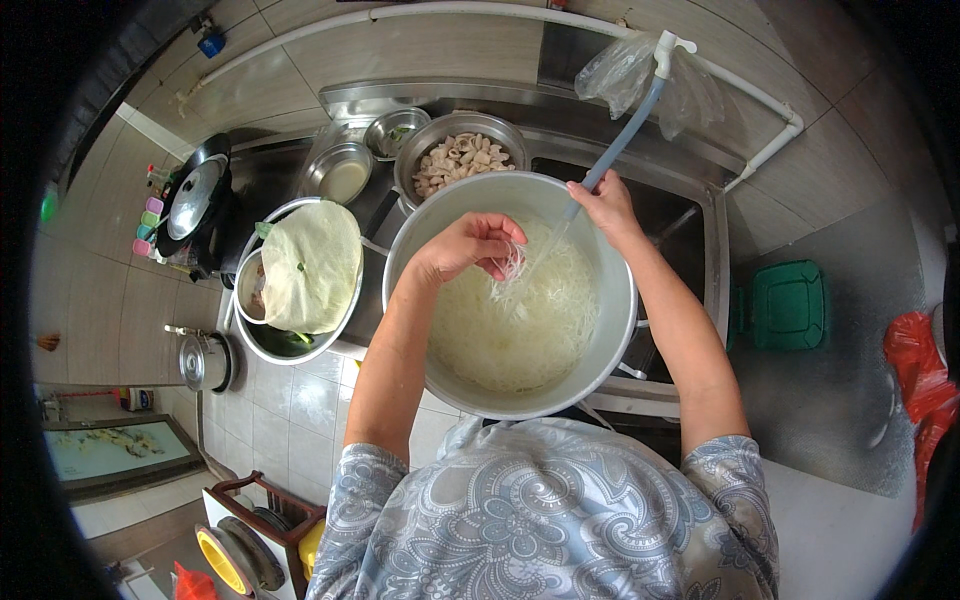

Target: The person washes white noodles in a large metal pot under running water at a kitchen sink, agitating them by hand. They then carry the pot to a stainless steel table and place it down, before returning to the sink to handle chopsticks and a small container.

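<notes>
As left hand pinches white shreds, right hand gripping hose, pot holding more

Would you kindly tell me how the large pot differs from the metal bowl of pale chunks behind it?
The large pot is wider than the metal bowl. The pot holds fine white shreds, the bowl thick pale chunks. Both are round, silvery and uncovered.

A loose, silky-looking top in grey-blue and white bears a dense paisley and floral print; its short, wide sleeves leave the forearms, left hand and right hand bare.
</notes>
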Motion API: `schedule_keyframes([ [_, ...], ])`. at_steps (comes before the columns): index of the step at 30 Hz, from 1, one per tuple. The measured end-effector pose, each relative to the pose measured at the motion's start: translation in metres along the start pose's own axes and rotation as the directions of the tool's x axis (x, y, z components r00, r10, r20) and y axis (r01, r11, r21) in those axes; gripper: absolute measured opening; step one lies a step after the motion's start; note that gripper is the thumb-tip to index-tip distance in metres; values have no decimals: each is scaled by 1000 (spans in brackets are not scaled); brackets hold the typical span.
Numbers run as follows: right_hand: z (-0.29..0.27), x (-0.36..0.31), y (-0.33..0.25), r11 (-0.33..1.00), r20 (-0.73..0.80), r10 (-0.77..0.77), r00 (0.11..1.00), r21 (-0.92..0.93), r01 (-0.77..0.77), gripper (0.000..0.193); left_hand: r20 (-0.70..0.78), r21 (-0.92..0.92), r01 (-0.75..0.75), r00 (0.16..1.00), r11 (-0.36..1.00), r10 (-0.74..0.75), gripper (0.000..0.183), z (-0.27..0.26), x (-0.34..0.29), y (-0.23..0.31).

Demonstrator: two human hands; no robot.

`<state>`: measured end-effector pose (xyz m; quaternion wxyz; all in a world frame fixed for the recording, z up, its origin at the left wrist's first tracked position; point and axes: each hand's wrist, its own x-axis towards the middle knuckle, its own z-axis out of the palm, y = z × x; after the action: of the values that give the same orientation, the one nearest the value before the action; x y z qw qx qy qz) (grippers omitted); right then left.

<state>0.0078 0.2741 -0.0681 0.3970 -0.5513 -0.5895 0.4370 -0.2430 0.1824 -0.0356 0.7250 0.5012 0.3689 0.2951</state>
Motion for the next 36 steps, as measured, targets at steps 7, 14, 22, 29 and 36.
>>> schedule_keyframes([
  [7, 0, 2, 6, 1000, -40, -16, 999, 3, 16, 43, -39, 27, 31, 999, 999, -30, 17, 1, 1, 2],
  [14, -1, 4, 9, 1000, -5, -8, 1000, -18, 8, 41, -148, 95, 96, 986, 991, -81, 30, -1, 5, -7],
  [22, 0, 6, 9, 998, -14, -7, 1000, -55, 6, 41, -368, 858, 254, 910, 447, 189, 19, -16, 18, -39],
  [29, 0, 4, 8, 999, -17, -9, 1000, -39, 9, 41, -410, 898, 374, 903, 230, 132, 30, -13, 11, -50],
  [36, -1, 5, 9, 997, -22, -3, 1000, -75, 2, 42, -250, 939, 246, 968, 240, -17, 38, -11, 14, -53],
])
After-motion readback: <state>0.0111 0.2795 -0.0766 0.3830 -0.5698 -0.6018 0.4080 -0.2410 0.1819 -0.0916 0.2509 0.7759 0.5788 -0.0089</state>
